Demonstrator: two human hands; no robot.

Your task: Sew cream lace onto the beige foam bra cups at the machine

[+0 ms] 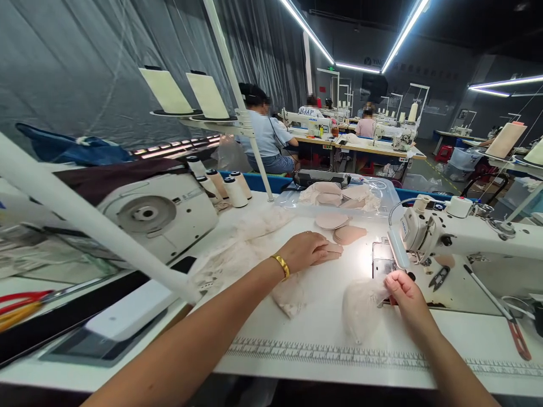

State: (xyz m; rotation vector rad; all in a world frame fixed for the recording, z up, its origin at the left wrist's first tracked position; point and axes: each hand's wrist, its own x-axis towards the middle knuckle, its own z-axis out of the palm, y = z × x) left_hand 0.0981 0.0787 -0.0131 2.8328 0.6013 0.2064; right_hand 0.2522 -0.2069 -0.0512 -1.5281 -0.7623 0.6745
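Observation:
My left hand (303,250), with a gold bracelet at the wrist, has its fingers closed on a beige fabric piece (335,249) over the white table. More beige cup-shaped pieces (350,234) lie just beyond it. A pale sheer fabric piece (360,314) hangs in soft folds from the pinch of my right hand (403,286), beside the lit needle area of a sewing machine (458,232). Another sheer piece (289,297) lies below my left wrist. Part of the metal needle plate (382,265) shows left of the machine head.
Behind the loose pieces stands a clear plastic tray (390,198) of beige pieces. Thread snips (439,278) and a red-handled tool (518,339) lie at right. Thread cones (235,192) and a second machine (156,215) stand left. A ruler strip (297,351) edges the table. People sit at machines beyond.

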